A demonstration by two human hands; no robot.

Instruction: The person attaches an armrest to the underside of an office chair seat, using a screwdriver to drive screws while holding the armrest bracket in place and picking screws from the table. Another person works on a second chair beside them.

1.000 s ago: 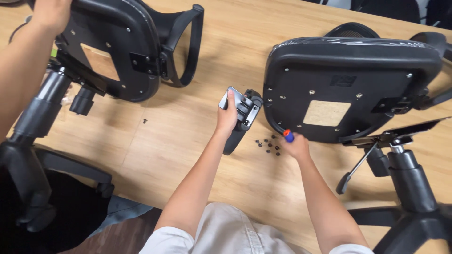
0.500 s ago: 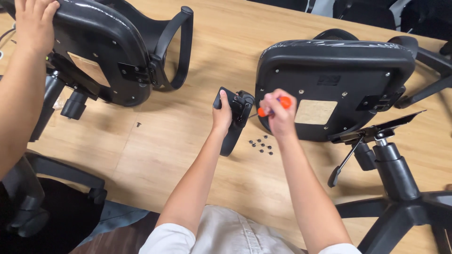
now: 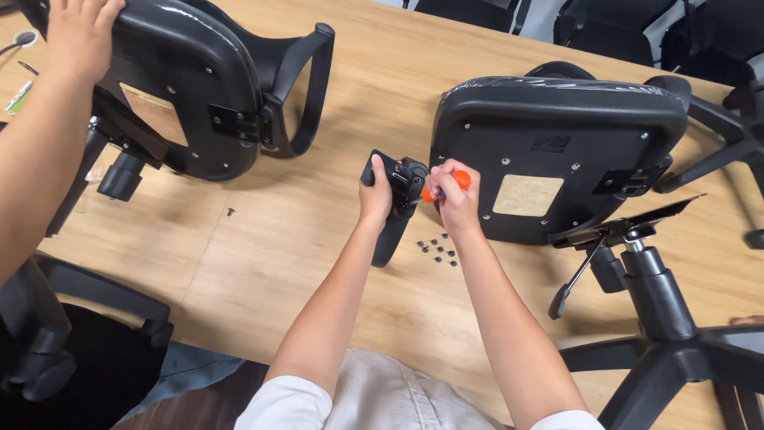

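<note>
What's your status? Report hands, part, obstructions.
Left hand gripping black armrest part. Right hand holding orange-handled screwdriver against it. Loose screws on table beside part; upturned seat close right.

I see a broad light wooden table (image 3: 263, 263) filling most of the frame under even, soft light. At the upper right, dark office chairs (image 3: 716, 32) stand beyond its far edge. At the lower left, a black chair base (image 3: 48, 334) sits below the table edge.
</note>
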